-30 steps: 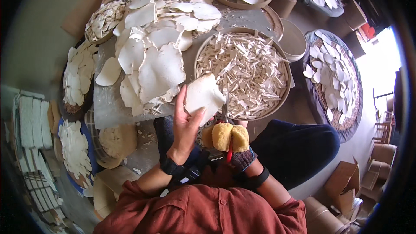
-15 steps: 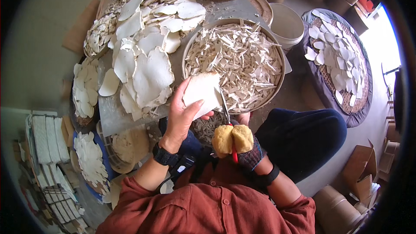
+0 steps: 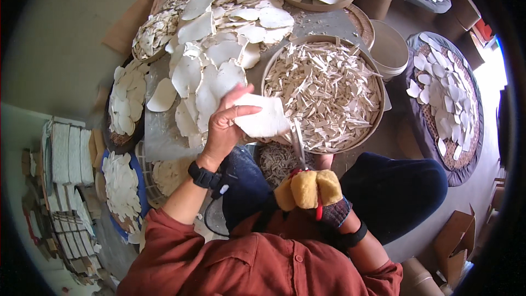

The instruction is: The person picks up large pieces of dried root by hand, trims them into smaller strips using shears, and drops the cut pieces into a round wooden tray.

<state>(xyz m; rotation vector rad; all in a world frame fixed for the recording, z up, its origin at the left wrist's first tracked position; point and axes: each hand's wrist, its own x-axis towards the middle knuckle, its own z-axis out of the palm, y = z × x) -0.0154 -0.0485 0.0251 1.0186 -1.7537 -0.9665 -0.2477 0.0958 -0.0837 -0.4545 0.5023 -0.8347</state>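
Your left hand (image 3: 223, 118) pinches a white sheet (image 3: 264, 118); your right hand (image 3: 310, 189) wraps scissors (image 3: 299, 147) — trimming, it seems. The next cut likely needs the sheet's edge fed between them.

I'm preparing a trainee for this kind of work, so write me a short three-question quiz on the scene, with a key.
1. Multiple choice: which hand holds the red-handled scissors?
A) left
B) right
C) neither

2. True or false: the left hand, which holds a flat white piece, wears a glove.

3. Short answer: what fills the round tray just beyond the red-handled scissors?

Key
1. B, the right hand.
2. False; it is bare.
3. Narrow off-white slivers.
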